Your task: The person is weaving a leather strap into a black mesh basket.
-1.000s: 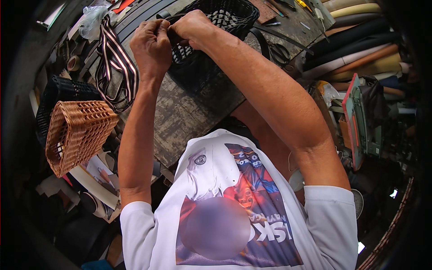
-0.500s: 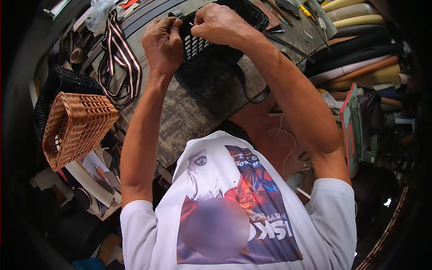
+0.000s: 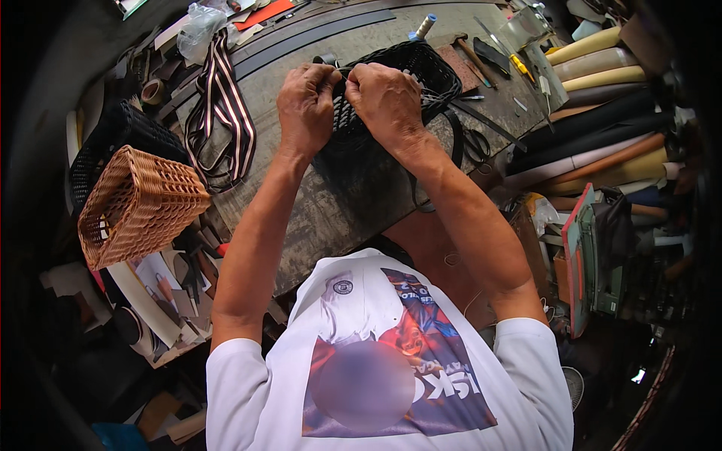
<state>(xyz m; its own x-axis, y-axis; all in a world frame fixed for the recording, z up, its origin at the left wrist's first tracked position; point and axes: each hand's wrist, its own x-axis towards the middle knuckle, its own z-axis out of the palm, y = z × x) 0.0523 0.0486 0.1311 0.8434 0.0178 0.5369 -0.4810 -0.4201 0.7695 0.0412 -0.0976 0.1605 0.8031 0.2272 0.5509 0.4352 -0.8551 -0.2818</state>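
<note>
At the far side of the worktable, a black woven basket [image 3: 445,75] lies under and beyond my hands. My left hand [image 3: 307,107] is closed in a pinch at the basket's left end, beside a short dark curled strip [image 3: 325,59]. Close to its fingertips, my right hand [image 3: 386,104] has its fingers curled together over the near rim. Whatever sits between the fingers of either hand is too small or hidden to make out. A thin black strap [image 3: 456,135] hangs by the basket's right side, next to black scissors [image 3: 477,143].
A striped strap [image 3: 222,105] lies left on the worktable [image 3: 301,248]; a tan wicker basket [image 3: 147,199] stands beyond its left edge. A thread spool [image 3: 426,27], a hammer [image 3: 472,59] and a yellow-handled tool [image 3: 520,68] lie at the far right. Material rolls [image 3: 598,71] are stacked on the right.
The view has shifted, bringing the spool and scissors into sight. My right hand has come lower, level with my left, and their fingertips are closer together. Both stay closed at the basket.
</note>
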